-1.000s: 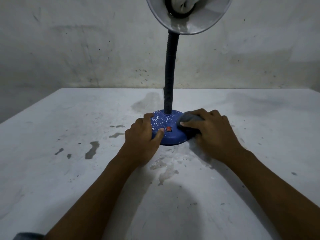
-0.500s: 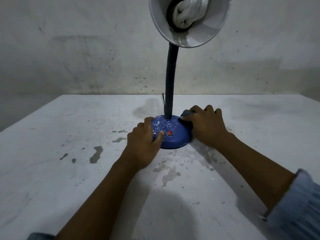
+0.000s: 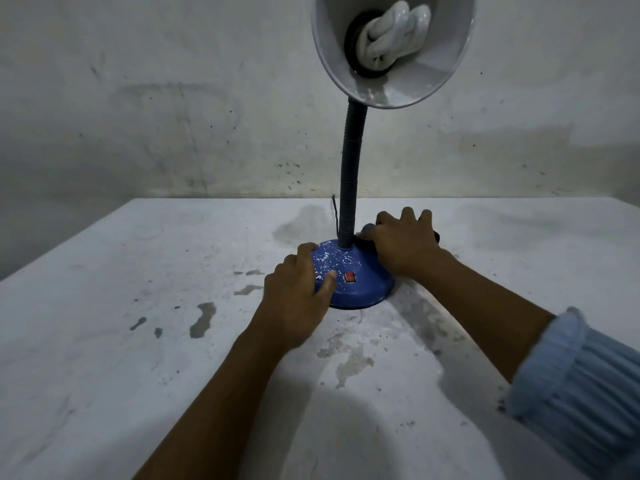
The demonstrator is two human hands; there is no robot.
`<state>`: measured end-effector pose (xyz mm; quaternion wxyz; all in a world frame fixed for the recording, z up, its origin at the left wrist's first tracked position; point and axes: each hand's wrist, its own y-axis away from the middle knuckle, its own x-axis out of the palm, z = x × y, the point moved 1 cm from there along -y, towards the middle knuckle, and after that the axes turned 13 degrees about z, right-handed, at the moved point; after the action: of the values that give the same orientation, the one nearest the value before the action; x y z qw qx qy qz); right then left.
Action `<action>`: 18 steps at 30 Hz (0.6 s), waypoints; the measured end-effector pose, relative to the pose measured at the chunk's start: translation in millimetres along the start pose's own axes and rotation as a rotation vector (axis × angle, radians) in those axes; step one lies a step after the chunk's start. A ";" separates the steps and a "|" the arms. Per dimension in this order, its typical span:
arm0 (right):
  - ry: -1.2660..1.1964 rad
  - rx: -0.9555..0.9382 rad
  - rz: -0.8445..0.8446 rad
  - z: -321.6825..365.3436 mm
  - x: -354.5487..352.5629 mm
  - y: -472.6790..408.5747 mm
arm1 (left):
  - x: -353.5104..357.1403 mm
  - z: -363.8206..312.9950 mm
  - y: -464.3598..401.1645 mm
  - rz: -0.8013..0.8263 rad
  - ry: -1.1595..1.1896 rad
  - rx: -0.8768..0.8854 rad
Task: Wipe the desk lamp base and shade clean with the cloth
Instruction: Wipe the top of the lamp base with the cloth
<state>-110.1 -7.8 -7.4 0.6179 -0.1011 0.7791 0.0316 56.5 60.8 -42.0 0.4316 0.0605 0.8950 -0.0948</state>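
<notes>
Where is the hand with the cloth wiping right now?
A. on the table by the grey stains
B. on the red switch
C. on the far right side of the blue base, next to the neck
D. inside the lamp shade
C: the right hand presses the dark cloth on the blue base beside the neck.

Blue base (image 3: 360,282): smooth, faintly glossy plastic, flecked with white toward 10 o'clock. Neck (image 3: 349,188): ribbed, matt dark tube. Shade (image 3: 429,74): glossy pale interior around a glazed white bulb (image 3: 391,32). Table (image 3: 138,341): matt, rough, chipped white coating. Sleeve (image 3: 581,386): ribbed knit cloth.
</notes>
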 end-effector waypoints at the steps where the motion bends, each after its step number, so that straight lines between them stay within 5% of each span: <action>1: 0.024 0.003 0.000 1.7 -2.6 -4.1 | 0.0 -0.6 -0.2 0.002 0.007 -0.003; 9: -0.068 0.015 -0.045 5.3 3.9 20.1 | -0.2 1.1 -0.9 -0.002 -0.014 -0.004; 15: -0.072 -0.241 -0.094 -3.7 -7.3 68.3 | 1.0 -0.4 -1.7 -0.008 -0.032 -0.009; 18: -0.117 -0.160 -0.077 -9.3 -2.8 62.0 | 1.3 0.3 -1.9 0.005 -0.014 -0.016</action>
<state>-130.6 51.6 -7.2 0.6531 -0.1779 0.7321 0.0759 55.5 58.9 -43.0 0.4384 0.0587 0.8927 -0.0868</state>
